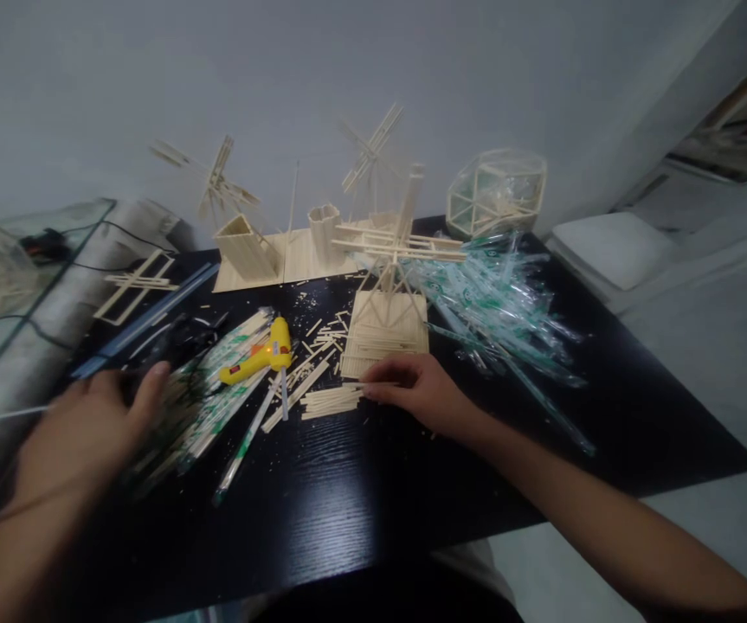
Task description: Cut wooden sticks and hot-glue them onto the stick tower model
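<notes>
Wooden sticks (331, 401): loose bundle on the table (321, 510), just left of my right hand (366, 387), ends by my fingertips. Right thumb and forefinger are closed in a pinch on what looks like one thin stick (383, 383), right at the near edge of the base panel (353, 359). More sticks lie flat on that panel, just ahead of the same hand, with the windmill model (391, 272) standing at its far end.

Left hand (80, 428) is blurred, thumb apart from the fingers, near the dark tangle of cable (182, 337). Can't tell if it holds anything.

Step in hand, my read: handling sticks one at a time at the panel edge, not gluing. Glue gun (266, 353) lies on the wrapped stick packs (208, 428), left of and beyond my right hand, neither hand on it. Offcuts (325, 337) are scattered between the gun and the panel.

Next move, as I judge it, calls for a light pinch, one stick only, kept level so it doesn't drag its neighbours. Watch the wrist: plastic wrappers (496, 294) sit ahead and to its right, could snag.
</notes>
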{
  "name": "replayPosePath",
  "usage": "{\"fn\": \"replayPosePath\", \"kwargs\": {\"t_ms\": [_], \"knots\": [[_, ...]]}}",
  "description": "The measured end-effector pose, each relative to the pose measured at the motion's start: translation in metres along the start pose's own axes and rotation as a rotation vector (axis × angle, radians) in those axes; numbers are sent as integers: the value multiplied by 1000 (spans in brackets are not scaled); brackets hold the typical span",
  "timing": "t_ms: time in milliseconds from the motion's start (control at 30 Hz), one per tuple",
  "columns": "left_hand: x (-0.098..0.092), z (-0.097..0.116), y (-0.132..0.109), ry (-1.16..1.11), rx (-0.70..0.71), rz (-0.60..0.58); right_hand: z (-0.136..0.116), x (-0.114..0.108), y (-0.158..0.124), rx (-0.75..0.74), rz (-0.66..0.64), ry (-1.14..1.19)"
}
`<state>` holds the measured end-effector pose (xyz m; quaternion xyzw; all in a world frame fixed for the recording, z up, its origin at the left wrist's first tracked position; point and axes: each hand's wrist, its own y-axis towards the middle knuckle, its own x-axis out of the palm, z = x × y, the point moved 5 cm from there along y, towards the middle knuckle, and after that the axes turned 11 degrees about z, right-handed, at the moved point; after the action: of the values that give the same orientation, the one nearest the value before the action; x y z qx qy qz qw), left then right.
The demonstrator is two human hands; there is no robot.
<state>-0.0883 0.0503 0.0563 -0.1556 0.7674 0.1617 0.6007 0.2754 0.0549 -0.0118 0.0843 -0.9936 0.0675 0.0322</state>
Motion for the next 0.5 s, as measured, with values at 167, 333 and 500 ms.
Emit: {"fn": "replayPosePath", "kwargs": {"t_ms": [167, 333, 500], "knots": [[11, -12, 4, 78, -32, -84, -5, -1, -5, -351, 95, -365], [23, -9, 6, 60, 9, -118, 3, 11, -10, -610, 53, -538], [40, -10, 6, 17, 28, -78, 10, 19, -10, -740, 9, -604]]}}
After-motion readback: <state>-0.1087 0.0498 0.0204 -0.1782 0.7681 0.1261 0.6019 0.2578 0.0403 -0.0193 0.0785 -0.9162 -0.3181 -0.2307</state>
